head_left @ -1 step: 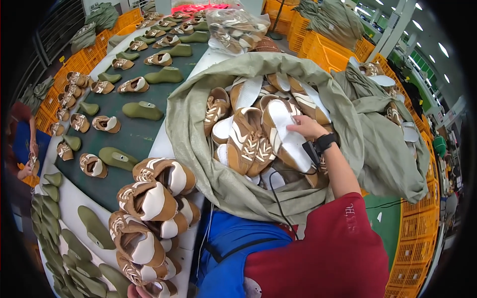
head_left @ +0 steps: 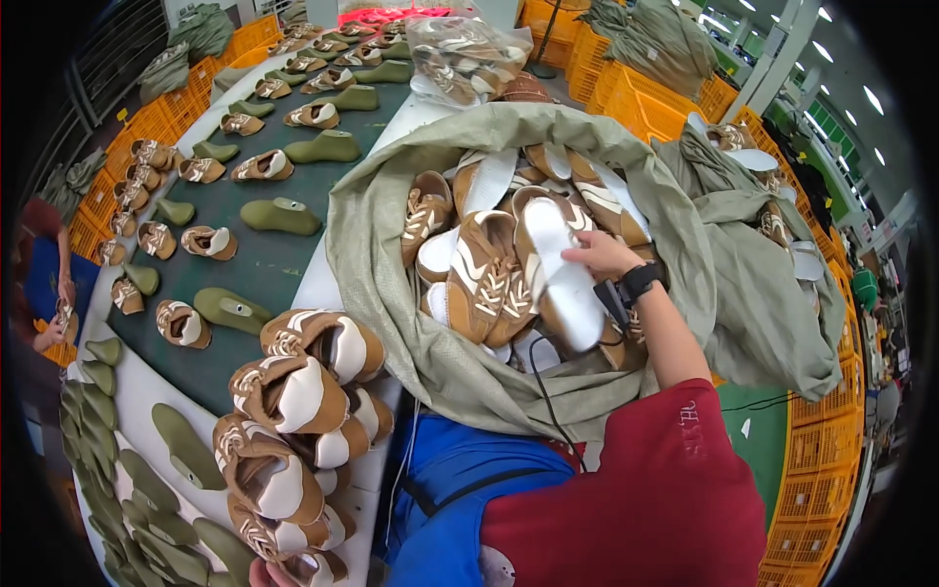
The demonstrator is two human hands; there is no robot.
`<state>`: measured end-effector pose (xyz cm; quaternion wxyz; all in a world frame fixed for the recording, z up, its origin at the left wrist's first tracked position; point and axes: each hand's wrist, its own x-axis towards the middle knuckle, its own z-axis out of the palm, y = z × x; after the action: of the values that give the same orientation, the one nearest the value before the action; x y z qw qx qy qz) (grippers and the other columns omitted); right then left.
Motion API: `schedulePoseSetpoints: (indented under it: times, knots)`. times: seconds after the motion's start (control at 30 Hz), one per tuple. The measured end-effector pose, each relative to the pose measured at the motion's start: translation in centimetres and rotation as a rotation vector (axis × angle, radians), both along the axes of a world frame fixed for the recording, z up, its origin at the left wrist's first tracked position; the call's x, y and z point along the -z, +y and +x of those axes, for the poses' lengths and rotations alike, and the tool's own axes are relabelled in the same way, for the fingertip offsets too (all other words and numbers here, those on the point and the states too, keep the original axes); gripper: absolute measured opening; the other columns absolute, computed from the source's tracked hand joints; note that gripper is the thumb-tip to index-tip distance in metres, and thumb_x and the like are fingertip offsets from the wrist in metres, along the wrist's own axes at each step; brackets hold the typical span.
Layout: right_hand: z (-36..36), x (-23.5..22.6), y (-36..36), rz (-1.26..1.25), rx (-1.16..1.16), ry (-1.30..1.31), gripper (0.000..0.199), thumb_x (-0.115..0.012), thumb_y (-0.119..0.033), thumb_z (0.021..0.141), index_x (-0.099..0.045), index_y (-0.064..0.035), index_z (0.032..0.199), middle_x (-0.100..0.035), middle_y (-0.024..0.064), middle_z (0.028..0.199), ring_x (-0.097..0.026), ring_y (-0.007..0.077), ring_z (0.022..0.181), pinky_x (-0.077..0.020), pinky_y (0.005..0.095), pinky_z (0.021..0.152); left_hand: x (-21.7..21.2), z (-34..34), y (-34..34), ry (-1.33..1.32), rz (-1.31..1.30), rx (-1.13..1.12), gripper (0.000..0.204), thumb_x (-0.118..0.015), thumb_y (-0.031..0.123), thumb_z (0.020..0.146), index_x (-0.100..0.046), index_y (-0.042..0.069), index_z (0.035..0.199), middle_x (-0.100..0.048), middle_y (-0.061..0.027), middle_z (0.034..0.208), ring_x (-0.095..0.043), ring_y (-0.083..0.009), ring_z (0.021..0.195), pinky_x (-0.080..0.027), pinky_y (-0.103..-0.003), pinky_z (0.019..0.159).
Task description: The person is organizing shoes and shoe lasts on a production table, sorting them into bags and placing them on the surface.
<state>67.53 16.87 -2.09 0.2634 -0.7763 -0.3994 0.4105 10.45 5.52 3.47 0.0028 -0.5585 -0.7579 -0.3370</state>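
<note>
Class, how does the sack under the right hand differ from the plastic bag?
The sack is grey-green, the plastic bag see-through. The sack looks larger than the plastic bag. The right hand reaches into the sack; none touches the plastic bag. Both hold brown-and-white shoes.

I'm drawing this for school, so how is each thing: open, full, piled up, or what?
Right hand: on a brown-and-white shoe, full grip hidden
That shoe: white underside up
Left hand: mostly out of view, by the shoe pile
Shoe pile: stacked up
Big grey-green sack: open, full of shoes
Clear bag: filled with shoes
Green foot shapes: bare
Black wrist device: strapped on
Orange crates: stacked
</note>
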Motion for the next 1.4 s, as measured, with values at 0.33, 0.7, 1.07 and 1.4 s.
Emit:
schedulePoseSetpoints:
  times: [0.33,0.7,1.07,1.4]
  knots:
    - [-13.8,-8.9,2.8,0.659,-0.074,0.292,0.042,-0.064,-0.015,0.078,-0.044,-0.0005,0.112,-0.057,0.0036,0.089,-0.053,0.0086,0.074,-0.0445,0.0221,0.059,0.3,3.4,1.7,-0.261,0.015,0.407,0.021,-0.062,0.005,0.072,-0.059,-0.003,0.091,-0.062,-0.0143,0.08,-0.061,-0.0273,0.074,-0.047,-0.035,0.07]
    - [-27.4,-8.3,1.4,0.595,-0.37,0.973,0.063,-0.063,-0.014,0.078,-0.03,-0.0035,0.13,-0.047,0.0086,0.122,-0.048,0.0223,0.112,-0.0397,0.0383,0.094,-1.2,6.1,6.1,-0.126,0.305,0.526,0.048,-0.066,0.009,0.074,-0.051,-0.001,0.118,-0.059,-0.0135,0.078,-0.058,-0.0272,0.064,-0.047,-0.033,0.057]
    - [-29.8,-7.9,5.6,0.205,-0.401,1.604,0.046,-0.056,-0.022,0.082,-0.044,-0.0045,0.123,-0.054,0.0092,0.119,-0.049,0.0251,0.112,-0.0354,0.0403,0.098,-2.0,2.7,2.5,-0.988,0.27,0.612,0.031,-0.063,0.025,0.082,-0.064,-0.006,0.081,-0.059,-0.0051,0.062,-0.051,-0.0096,0.053,-0.039,-0.024,0.048]
    - [-34.0,-11.6,2.7,0.952,-0.598,0.957,0.072,-0.064,-0.026,0.075,-0.029,-0.0063,0.135,-0.041,0.0116,0.13,-0.045,0.0289,0.116,-0.0341,0.0446,0.099,-3.2,-1.4,4.7,-0.787,0.309,0.34,0.048,-0.047,0.009,0.088,-0.03,0.003,0.133,-0.047,-0.0124,0.121,-0.048,-0.0197,0.108,-0.044,-0.031,0.088]
